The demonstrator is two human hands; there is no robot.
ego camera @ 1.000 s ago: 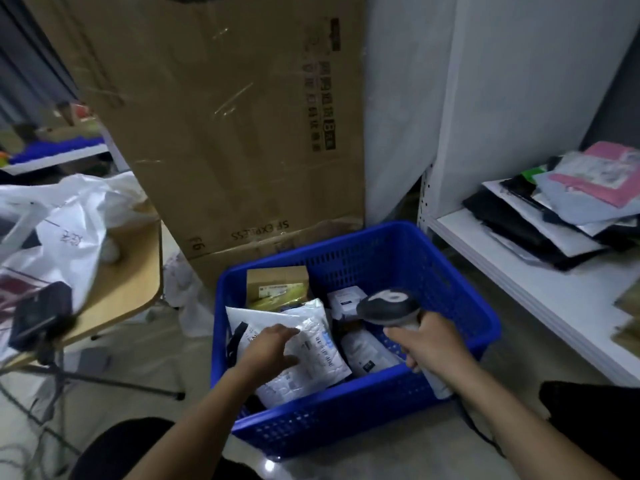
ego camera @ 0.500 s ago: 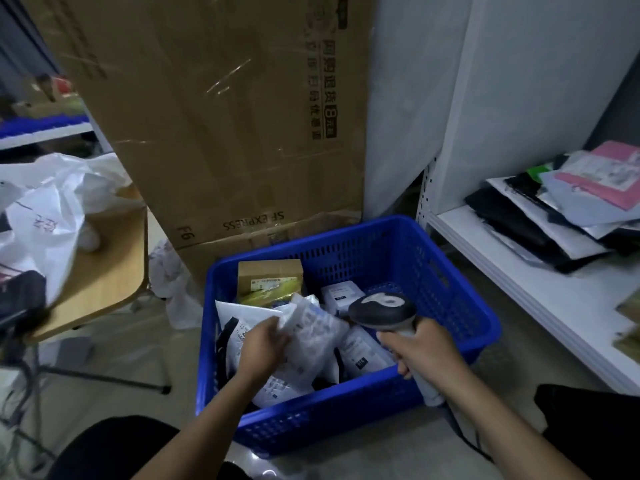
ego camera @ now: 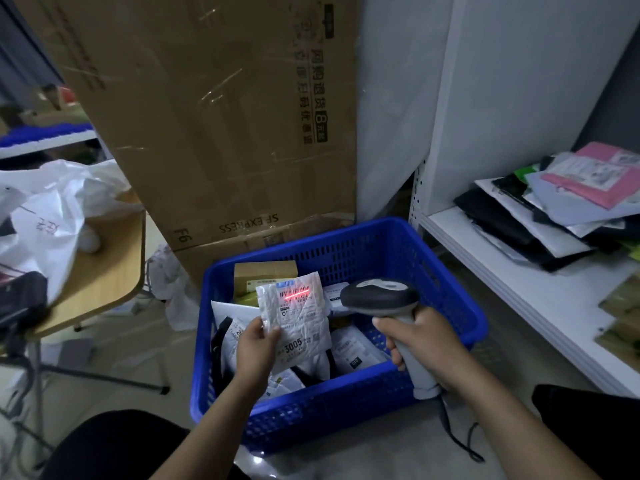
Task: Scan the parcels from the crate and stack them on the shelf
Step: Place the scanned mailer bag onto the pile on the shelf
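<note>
A blue plastic crate [ego camera: 450, 296] stands on the floor in front of me with several parcels in it. My left hand [ego camera: 258, 344] grips a white plastic parcel [ego camera: 301, 317] by its lower left edge and holds it upright over the crate, label facing me. A red scan line lies across the barcode at the top of the label. My right hand [ego camera: 420, 341] grips the handle of a grey and black barcode scanner [ego camera: 379, 296], whose head points at the parcel. A small cardboard box [ego camera: 265, 271] sits at the back of the crate.
A white shelf [ego camera: 512, 289] on the right carries a stack of flat parcels [ego camera: 554, 209]. A large cardboard box [ego camera: 214, 116] leans behind the crate. On the left a wooden table [ego camera: 104, 271] holds a white plastic bag [ego camera: 45, 216]. The scanner's cable [ego camera: 460, 441] trails on the floor.
My left hand has lifted the white parcel out of the pile and turned it upright. The scanner now throws a red line on its barcode. My right hand barely moved.
</note>
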